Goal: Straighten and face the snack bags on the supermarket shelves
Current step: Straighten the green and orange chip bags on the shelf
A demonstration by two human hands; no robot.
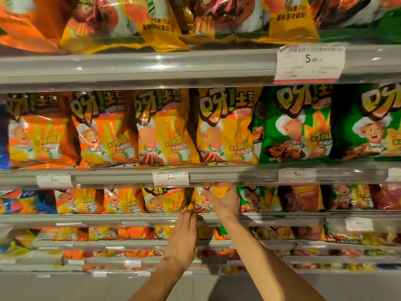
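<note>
Head view: two hands (pixel 184 233), five shelves (pixel 130 68).

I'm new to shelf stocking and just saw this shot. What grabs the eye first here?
The middle shelf's row of snack bags: orange at left, yellow in the centre, green at right. Below it, both hands reach in: the right hand lies on a yellow bag and the left hand is at the shelf edge.
</note>
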